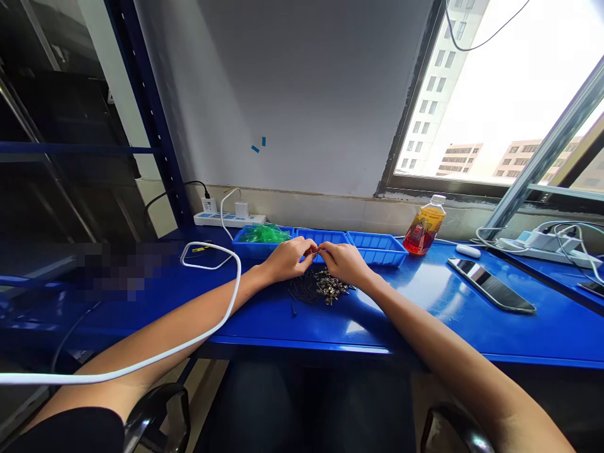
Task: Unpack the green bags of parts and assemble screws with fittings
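Observation:
My left hand (pixel 289 258) and my right hand (pixel 349 262) meet above the blue table, fingertips pinched closely together. Whatever sits between the fingers is too small to make out. Just below them lies a heap of small shiny metal parts (pixel 330 287). Dark, thin screw-like pieces (pixel 304 290) are spread to its left, one of them apart toward the table's front. Behind my hands stand three blue bins in a row: the left bin (pixel 250 251) holds green plastic (pixel 265 233), while the middle bin (pixel 333 237) is partly hidden by my hands. The right bin (pixel 387 258) shows its ribbed inside.
A bottle of red drink (pixel 425 226) stands right of the bins. Further right lie a phone (pixel 491 285), a small white case (pixel 468 251) and a power strip (pixel 542 248). Another power strip (pixel 221 219) is at the back left. A white cable (pixel 226 308) loops across my left forearm.

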Motion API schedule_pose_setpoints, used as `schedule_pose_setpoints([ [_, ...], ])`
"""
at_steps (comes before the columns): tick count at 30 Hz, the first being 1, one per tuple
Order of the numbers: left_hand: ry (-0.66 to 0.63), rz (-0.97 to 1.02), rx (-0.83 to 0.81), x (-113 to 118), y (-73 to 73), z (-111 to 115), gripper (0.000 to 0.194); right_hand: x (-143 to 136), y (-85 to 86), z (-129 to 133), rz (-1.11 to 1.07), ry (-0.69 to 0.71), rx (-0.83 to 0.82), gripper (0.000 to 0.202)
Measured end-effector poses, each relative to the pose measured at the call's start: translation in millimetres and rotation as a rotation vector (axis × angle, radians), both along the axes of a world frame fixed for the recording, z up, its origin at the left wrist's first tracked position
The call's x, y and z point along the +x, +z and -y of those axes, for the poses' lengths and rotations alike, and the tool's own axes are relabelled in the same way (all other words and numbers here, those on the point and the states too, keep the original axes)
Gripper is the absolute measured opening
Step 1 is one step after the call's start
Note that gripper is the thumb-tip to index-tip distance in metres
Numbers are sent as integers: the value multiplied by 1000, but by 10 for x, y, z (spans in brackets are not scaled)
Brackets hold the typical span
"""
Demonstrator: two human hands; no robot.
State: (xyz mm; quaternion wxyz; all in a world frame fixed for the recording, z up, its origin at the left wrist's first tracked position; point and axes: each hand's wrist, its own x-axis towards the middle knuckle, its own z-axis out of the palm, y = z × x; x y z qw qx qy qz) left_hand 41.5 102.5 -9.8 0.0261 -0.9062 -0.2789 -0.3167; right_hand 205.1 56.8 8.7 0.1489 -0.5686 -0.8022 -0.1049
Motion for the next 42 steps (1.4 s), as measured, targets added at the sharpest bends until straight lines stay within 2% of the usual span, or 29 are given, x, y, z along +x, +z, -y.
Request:
schedule_pose_setpoints([
  [17, 0, 41, 1, -13, 17, -5, 12, -8, -20, -2, -47, -11, 46, 27],
  [24, 38, 25, 26, -10, 16, 2, 12, 11, -57, -35, -69, -11, 66, 26],
  [42, 32, 12, 67, -12, 33, -5, 14, -25, -14, 11, -78, -17, 59, 27],
])
